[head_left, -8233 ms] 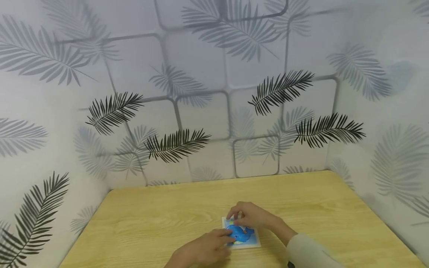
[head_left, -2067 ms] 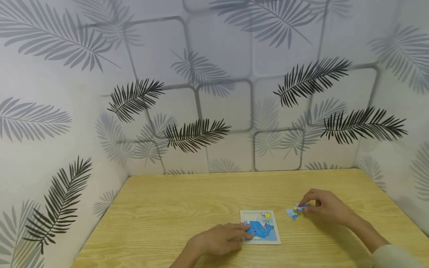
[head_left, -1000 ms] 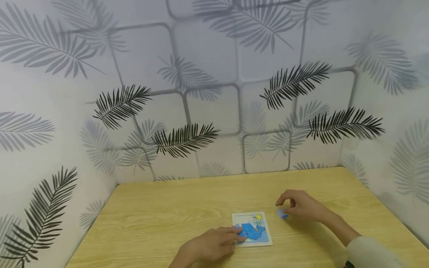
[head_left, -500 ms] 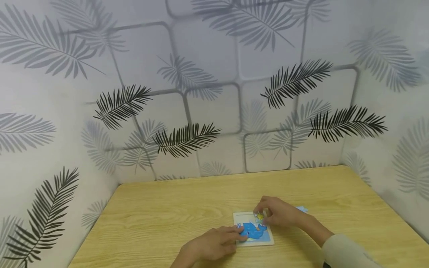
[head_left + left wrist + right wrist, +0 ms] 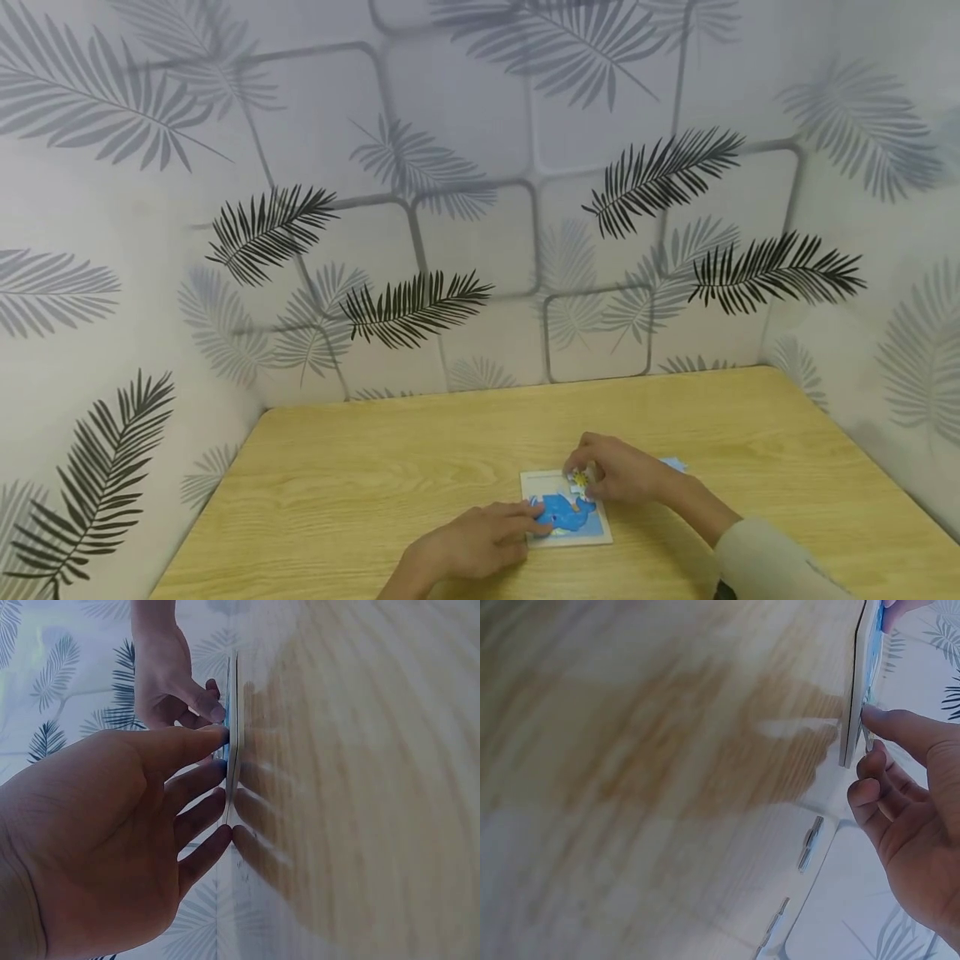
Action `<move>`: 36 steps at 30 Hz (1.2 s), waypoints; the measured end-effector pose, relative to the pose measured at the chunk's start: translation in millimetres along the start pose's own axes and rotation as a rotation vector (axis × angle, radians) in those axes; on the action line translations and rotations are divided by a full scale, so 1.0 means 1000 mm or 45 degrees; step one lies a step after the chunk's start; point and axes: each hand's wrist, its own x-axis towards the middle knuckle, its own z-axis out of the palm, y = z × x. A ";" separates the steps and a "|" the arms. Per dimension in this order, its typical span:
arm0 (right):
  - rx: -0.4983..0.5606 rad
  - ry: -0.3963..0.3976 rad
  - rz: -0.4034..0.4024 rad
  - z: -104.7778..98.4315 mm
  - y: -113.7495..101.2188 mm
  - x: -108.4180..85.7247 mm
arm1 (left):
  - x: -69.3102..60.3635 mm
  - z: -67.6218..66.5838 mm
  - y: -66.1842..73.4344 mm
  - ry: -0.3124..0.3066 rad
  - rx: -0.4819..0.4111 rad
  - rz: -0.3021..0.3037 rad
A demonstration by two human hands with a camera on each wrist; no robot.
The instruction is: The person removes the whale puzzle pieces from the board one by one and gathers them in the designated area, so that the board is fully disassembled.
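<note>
In the head view a square puzzle board (image 5: 540,481) with a pale rim lies flat on the table, a blue whale picture (image 5: 567,512) raised on it. My left hand (image 5: 480,540) rests on the board's left side, fingers stretched out; the left wrist view shows its fingertips touching the board. At the board's upper right corner, my right hand (image 5: 621,471) pinches a puzzle piece (image 5: 580,480) with a yellow flower on it. Edge-on in the right wrist view, that hand's thumb and curled fingers meet at the board's edge.
A loose light blue puzzle piece (image 5: 673,464) lies behind the right wrist. Two loose pieces, including a nearer one (image 5: 810,844), show edge-on in the right wrist view. The wooden table (image 5: 375,475) ends at a leaf-patterned wall (image 5: 480,250).
My right hand has moved left from the loose light blue pieces to the board's upper right corner, staying there over the last half second. My left hand keeps its place on the board.
</note>
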 end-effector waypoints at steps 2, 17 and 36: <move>-0.039 0.008 0.013 -0.001 0.000 0.001 | 0.001 -0.001 0.001 0.003 0.005 0.002; -0.068 0.113 0.032 -0.008 0.001 -0.010 | 0.004 0.000 0.001 0.003 0.005 0.031; 0.022 0.331 -0.034 -0.050 0.046 -0.062 | 0.002 0.000 -0.001 -0.006 -0.076 0.018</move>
